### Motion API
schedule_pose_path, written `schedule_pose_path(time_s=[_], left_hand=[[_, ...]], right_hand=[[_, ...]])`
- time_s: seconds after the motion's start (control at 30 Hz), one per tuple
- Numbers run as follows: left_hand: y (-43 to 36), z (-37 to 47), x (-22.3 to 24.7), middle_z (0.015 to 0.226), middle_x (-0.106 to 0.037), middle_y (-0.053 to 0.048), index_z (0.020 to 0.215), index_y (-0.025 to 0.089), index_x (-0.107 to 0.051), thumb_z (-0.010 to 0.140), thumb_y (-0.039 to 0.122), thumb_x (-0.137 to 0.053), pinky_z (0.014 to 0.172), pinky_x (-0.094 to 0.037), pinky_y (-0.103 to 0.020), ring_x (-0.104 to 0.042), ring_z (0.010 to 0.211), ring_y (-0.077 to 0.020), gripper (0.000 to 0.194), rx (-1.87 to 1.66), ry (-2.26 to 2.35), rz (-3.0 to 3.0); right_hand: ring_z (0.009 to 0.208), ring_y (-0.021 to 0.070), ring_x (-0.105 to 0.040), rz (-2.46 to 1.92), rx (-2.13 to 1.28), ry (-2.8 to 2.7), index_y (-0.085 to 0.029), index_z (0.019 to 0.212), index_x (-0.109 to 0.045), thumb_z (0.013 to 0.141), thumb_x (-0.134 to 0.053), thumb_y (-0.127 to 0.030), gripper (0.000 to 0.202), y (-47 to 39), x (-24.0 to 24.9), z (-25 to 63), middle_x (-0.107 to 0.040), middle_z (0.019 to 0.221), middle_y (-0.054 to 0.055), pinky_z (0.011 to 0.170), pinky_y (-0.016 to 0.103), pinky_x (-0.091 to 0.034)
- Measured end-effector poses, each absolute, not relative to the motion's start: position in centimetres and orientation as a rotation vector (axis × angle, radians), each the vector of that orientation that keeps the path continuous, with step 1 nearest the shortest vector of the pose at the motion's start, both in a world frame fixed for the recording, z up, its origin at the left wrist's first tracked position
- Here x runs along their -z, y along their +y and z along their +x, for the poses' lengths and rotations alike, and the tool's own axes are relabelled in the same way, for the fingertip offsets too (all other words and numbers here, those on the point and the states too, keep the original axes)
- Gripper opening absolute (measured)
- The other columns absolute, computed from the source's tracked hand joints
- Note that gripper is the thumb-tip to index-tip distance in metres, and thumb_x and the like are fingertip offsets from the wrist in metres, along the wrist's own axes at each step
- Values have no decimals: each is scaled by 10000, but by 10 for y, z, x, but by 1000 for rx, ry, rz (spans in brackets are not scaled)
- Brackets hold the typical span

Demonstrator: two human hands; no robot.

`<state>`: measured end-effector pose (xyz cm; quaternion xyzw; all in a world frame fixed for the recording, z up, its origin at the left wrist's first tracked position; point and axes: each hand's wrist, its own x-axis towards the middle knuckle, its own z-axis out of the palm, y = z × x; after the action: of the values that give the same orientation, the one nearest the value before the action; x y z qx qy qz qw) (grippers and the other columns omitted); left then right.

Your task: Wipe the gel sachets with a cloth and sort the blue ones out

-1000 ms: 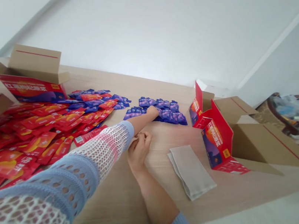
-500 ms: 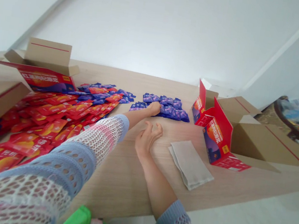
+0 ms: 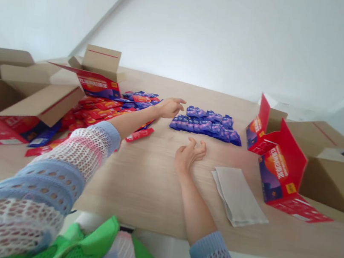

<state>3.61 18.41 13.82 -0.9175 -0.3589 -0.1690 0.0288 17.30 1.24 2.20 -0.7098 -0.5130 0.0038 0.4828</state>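
Observation:
Purple packets [image 3: 206,127] lie in two overlapping rows on the wooden table [image 3: 147,181]. Just left of the rows, my left hand [image 3: 171,107] hovers with its fingers apart and nothing in them. My right hand [image 3: 189,154] rests on the table in front of the rows, fingers curved but spread, holding nothing. Under and beyond my left forearm is a heap of red packets [image 3: 98,111] mixed with purple ones. A single red packet [image 3: 139,135] lies at the heap's right edge.
Open red cartons stand at the right [image 3: 281,175], at the back left [image 3: 97,85] and at the near left [image 3: 6,130]. A folded pale cloth [image 3: 239,197] lies right of my right hand. A white wall rises behind the table.
My left hand has come off the purple packets, moved left and opened. My right hand keeps its place before the rows. The view has shifted left, showing more of the left cartons.

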Motion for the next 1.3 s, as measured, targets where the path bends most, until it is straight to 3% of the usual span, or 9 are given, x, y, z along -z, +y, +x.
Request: schedule_pose_path(time_s=[0.07, 0.17, 0.37, 0.5, 0.63, 0.8, 1.03, 1.3], left_hand=[[170, -11, -149, 1252, -629, -68, 1115, 186, -700, 795, 183, -471, 1012, -364, -302, -564, 1152, -207, 393, 377, -1329, -2757], [141, -64, -149, 1076, -699, -58, 1105, 200, -699, 799, 241, -484, 926, -394, -321, -600, 1074, -235, 377, 211, -1634, -2553], [93, -85, -107, 989, -710, -119, 972, 171, -726, 820, 292, -461, 808, -408, -315, -623, 956, -247, 329, -74, -1545, -2483], [84, -68, -81, 1051, -692, -126, 991, 163, -722, 825, 294, -460, 815, -395, -308, -602, 973, -231, 337, -168, -1401, -2553], [87, -53, -70, 1104, -673, -159, 1001, 143, -719, 824, 273, -491, 853, -364, -373, -556, 1052, -286, 316, -160, -1546, -2379], [93, -37, -63, 989, -685, -224, 972, 69, -715, 839, 162, -466, 884, -320, -490, -555, 1038, -356, 297, -117, -1647, -2199], [106, -15, -52, 859, -705, -167, 891, 99, -726, 841, 75, -475, 942, -272, -556, -603, 976, -326, 256, -98, -1740, -2128], [103, -22, -54, 877, -676, -195, 955, 19, -658, 872, 69, -422, 915, -324, -541, -592, 969, -305, 255, 67, -1662, -2166]], right_hand=[[1317, 368, -173, -1740, -9, -1291, -182, 1149, -549, 752, -448, -74, 424, 12, -16, 167, -193, 1365, 177, 1013, 575, -223], [1301, 376, -199, -1765, 5, -1330, -191, 1134, -558, 736, -484, -91, 417, 12, -7, 159, -214, 1365, 178, 978, 554, -263], [1296, 367, -199, -1863, -43, -1328, -192, 1103, -562, 725, -508, -116, 390, 13, 0, 154, -231, 1374, 172, 948, 552, -276], [1292, 366, -209, -1918, -46, -1255, -192, 1109, -575, 734, -508, -125, 387, 11, 0, 157, -245, 1379, 178, 935, 543, -288], [1287, 368, -218, -1955, -36, -1179, -189, 1100, -592, 741, -509, -130, 373, 8, 1, 160, -249, 1382, 183, 933, 537, -291], [1285, 368, -224, -1966, -32, -1176, -180, 1101, -596, 743, -521, -137, 369, 7, 0, 159, -252, 1390, 187, 937, 535, -282], [1304, 370, -194, -1973, -24, -1173, -181, 1108, -593, 738, -520, -130, 380, 6, -1, 158, -243, 1403, 186, 941, 540, -269], [1316, 375, -175, -1916, -44, -1164, -177, 1123, -577, 732, -499, -123, 403, 5, -7, 162, -233, 1408, 192, 958, 570, -246]])
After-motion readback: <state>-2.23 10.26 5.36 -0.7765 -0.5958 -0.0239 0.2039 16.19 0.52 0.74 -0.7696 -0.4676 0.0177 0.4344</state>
